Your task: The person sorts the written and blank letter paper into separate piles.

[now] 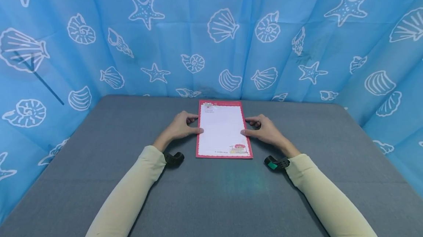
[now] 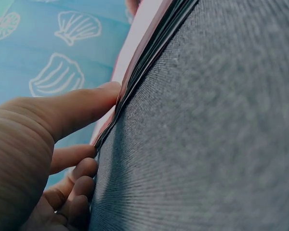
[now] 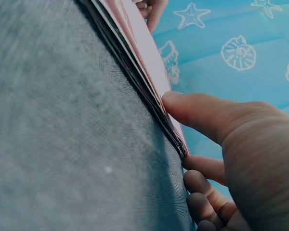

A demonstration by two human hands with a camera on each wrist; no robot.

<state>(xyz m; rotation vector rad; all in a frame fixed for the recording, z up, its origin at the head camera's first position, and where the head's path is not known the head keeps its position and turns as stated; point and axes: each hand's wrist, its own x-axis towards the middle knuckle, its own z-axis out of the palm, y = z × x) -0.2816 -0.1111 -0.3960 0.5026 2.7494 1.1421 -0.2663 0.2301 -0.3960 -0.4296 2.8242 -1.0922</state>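
Observation:
A stack of letter paper [image 1: 222,130] lies on the grey table, its top sheet white with a red border, small print at the upper left and a cartoon drawing at the lower right. The left hand [image 1: 181,125] grips its left edge, thumb over the border and index finger against the side. On the opposite edge the right hand [image 1: 264,130] pinches the stack the same way. Dark layers show under the pink-edged sheets [image 2: 130,62] in the left wrist view. In the right wrist view the thumb presses the rim of the sheets [image 3: 147,53], other fingers curled below.
A grey cloth-covered table [image 1: 211,196] spreads out around the paper. Behind it hangs a blue curtain [image 1: 198,35] printed with white shells and starfish. Black wrist straps [image 1: 174,159] sit at the cuffs of both pale sleeves [image 1: 132,193].

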